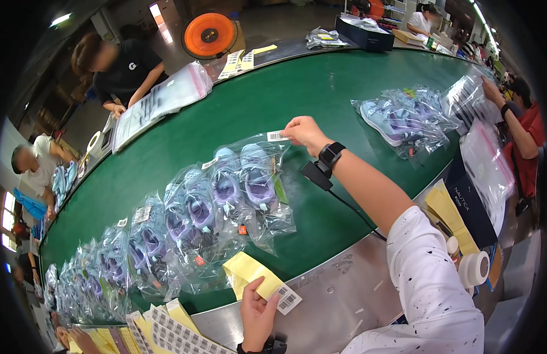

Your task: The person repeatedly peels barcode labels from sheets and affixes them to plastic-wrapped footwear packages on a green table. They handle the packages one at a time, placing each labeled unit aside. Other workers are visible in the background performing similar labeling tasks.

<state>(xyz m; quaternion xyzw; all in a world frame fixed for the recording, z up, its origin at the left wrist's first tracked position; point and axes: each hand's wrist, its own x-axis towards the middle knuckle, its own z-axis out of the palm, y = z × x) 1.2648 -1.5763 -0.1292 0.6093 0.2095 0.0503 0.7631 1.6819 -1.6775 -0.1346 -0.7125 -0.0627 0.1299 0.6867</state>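
My right hand (309, 133), fingers pinched, holds a white barcode sticker (277, 135) at the upper corner of a clear plastic bag. In that bag lies a pair of light blue and lilac sneakers (257, 171). My left hand (258, 312) is closed on a yellow label backing strip (248, 272), with barcode labels (288, 299) at its lower end beside my thumb. Leftward from there runs a row of several more bagged sneakers (148, 242). White stickers (142, 214) sit on some of these bags.
The bags lie on a green conveyor belt (320, 88) with a metal edge (332, 289). More bagged sneakers (397, 118) rest at the right, near a co-worker in red (524, 138). Label sheets (167, 327) lie lower left. A person in black (129, 71) handles plastic bags (161, 103) opposite.
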